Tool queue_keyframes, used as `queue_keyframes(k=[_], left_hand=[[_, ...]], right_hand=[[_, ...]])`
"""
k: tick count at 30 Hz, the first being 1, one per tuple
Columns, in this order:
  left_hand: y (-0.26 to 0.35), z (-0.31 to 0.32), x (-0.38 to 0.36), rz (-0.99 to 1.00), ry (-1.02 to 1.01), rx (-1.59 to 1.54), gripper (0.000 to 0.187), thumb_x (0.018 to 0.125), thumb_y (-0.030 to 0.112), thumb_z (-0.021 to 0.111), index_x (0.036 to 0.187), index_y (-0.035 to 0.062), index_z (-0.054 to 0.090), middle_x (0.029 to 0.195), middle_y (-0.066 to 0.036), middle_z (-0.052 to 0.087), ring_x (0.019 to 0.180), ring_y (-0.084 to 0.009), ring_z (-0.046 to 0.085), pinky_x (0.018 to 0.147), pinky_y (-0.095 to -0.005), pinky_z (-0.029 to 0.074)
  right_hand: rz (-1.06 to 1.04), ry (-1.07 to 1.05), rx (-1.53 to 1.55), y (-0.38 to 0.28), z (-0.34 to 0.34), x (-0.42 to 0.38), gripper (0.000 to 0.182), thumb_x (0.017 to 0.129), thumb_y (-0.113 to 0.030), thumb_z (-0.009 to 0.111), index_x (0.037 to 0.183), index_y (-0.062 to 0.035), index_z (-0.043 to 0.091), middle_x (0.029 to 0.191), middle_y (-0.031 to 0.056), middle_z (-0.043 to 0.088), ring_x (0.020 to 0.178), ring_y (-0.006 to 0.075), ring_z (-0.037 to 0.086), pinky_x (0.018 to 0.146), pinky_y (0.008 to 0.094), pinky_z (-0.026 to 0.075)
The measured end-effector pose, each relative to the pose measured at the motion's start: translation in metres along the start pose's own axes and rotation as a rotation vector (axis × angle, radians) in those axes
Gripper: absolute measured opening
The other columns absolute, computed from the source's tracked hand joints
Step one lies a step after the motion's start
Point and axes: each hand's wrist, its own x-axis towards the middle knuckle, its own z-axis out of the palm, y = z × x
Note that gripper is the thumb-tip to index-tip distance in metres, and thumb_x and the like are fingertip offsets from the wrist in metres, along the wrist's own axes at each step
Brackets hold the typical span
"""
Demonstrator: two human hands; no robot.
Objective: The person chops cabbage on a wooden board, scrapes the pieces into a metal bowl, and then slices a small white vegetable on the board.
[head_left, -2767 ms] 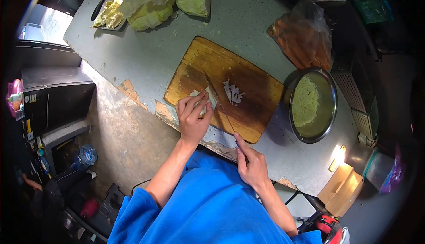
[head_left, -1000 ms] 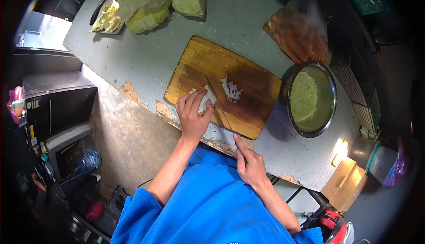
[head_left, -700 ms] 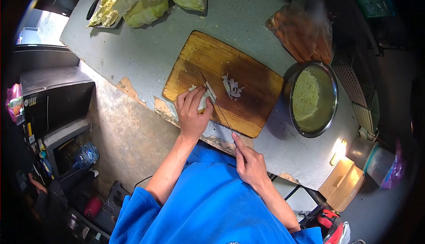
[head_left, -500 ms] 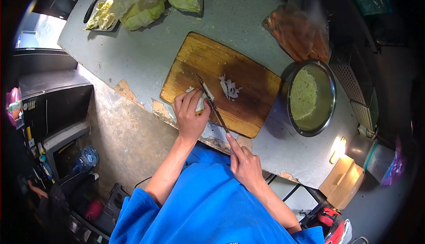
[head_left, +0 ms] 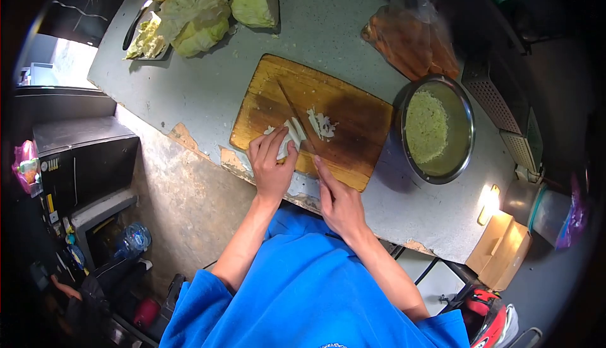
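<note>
My left hand [head_left: 273, 166] presses down on a pale piece of cabbage [head_left: 294, 135] near the left front part of the wooden cutting board [head_left: 353, 103], its fingertips curled over it. Closed around a knife handle is my right hand [head_left: 341, 204], at the board's front edge. The dark, narrow knife blade [head_left: 295, 109] points away and to the left, just right of the cabbage piece. A small heap of white cut strips [head_left: 322, 124] lies to the right of the blade.
A steel bowl [head_left: 468, 140] of shredded cabbage stands right of the board. Behind it lies a plastic bag of carrots [head_left: 410, 44]. Cabbage leaves [head_left: 201, 23] and a cut cabbage head [head_left: 255, 6] rest at the back left. A cardboard box [head_left: 499, 250] sits by the right edge.
The knife blade has shifted away from the cabbage piece towards the right, and my right hand has moved slightly forward and left. My left hand stays on the piece. The camera view has shifted slightly.
</note>
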Motion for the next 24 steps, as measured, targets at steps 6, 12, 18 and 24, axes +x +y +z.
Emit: queue_keyframes(k=[6,12,18,24], left_hand=[[-0.001,0.001,-0.001,-0.011,0.007,-0.016,0.033,0.081,0.006,0.075,0.113,0.0040,0.075,0.118,-0.006,0.074,0.107,-0.0276,0.060,0.098,-0.0395,0.044],[0.000,-0.001,0.000,0.003,0.008,0.029,0.031,0.078,-0.001,0.075,0.109,-0.0023,0.073,0.114,-0.012,0.073,0.107,-0.0316,0.061,0.097,-0.0414,0.047],[0.000,-0.001,0.001,0.013,0.013,0.013,0.031,0.078,0.000,0.075,0.108,-0.0028,0.073,0.114,-0.012,0.073,0.108,-0.0320,0.061,0.098,-0.0412,0.047],[-0.001,0.000,0.000,-0.003,0.000,0.014,0.031,0.078,0.000,0.075,0.108,-0.0030,0.073,0.114,-0.012,0.073,0.109,-0.0320,0.061,0.098,-0.0408,0.046]], right_hand=[[-0.019,-0.042,0.040,0.002,-0.018,-0.034,0.060,0.097,-0.010,0.062,0.154,-0.0271,0.050,0.068,0.0177,0.062,0.061,0.0373,0.065,0.063,0.0487,0.054],[-0.036,-0.093,-0.046,0.004,-0.016,-0.044,0.061,0.097,-0.011,0.063,0.154,-0.0286,0.050,0.068,0.0163,0.060,0.059,0.0359,0.063,0.060,0.0484,0.055],[-0.036,-0.089,-0.047,0.008,-0.018,-0.044,0.062,0.097,-0.012,0.063,0.154,-0.0297,0.049,0.067,0.0155,0.058,0.057,0.0350,0.062,0.059,0.0480,0.055],[-0.058,-0.088,-0.076,0.014,-0.013,-0.040,0.065,0.096,-0.011,0.064,0.156,-0.0300,0.047,0.066,0.0149,0.058,0.056,0.0348,0.062,0.057,0.0487,0.054]])
